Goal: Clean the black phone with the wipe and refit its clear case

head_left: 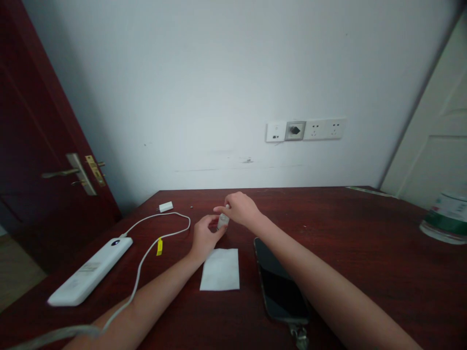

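A small clear-to-whitish bottle (223, 221) is held above the back middle of the dark red table (328, 262). My left hand (205, 236) grips its lower body from the left, thumb and fingers around it. At the bottle's top, my right hand (241, 208) is closed with its fingers on a small white tip, partly hidden by the hand. A white square tissue (220, 270) lies flat just in front of my left hand. Under my right forearm lies a black phone (279, 287), with a strap clip at its near end.
On the left lies a white power bank (91, 272) with a white cable (140, 265) that loops across my left forearm. A yellow tag (159, 246) hangs on the cable. A white charger plug (166, 207) sits farther back. At the right edge stands a clear container (447, 218).
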`<state>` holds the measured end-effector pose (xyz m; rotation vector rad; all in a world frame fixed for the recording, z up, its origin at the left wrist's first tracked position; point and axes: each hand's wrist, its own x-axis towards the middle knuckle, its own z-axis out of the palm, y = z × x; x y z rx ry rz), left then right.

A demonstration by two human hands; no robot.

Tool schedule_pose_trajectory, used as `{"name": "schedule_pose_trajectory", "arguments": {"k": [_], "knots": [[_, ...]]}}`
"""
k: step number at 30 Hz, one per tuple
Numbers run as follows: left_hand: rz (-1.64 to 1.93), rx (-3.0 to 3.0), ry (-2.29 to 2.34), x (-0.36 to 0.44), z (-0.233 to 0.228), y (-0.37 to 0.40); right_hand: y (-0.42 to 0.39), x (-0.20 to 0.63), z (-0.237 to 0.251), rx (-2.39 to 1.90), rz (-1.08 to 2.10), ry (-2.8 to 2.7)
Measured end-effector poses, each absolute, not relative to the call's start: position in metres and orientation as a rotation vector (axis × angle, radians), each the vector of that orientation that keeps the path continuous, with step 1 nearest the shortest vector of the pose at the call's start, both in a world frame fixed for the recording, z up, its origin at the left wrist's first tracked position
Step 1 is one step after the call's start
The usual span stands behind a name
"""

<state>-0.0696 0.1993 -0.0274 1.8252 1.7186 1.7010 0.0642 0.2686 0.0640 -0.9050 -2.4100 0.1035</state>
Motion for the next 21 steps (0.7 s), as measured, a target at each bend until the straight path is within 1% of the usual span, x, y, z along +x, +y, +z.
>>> {"name": "schedule_pose_trajectory", "arguments": {"k": [9, 16, 21], "knots": [[1.699, 1.792, 1.743, -0.0706, -0.0253, 0.1999, 0.2747, 0.0674, 0.0661, -0.781, 0.162, -2.469], [1.695, 1.811, 1.765, -0.0700, -0.0263, 0.2011, 0.2729, 0.0666, 0.0642, -0.957, 0.110, -2.385], [1.692, 1.802, 1.736, -0.0692, -0.0258, 0.2010, 0.2746, 0.0676, 0.0674, -0.823, 0.165, -2.446]]}}
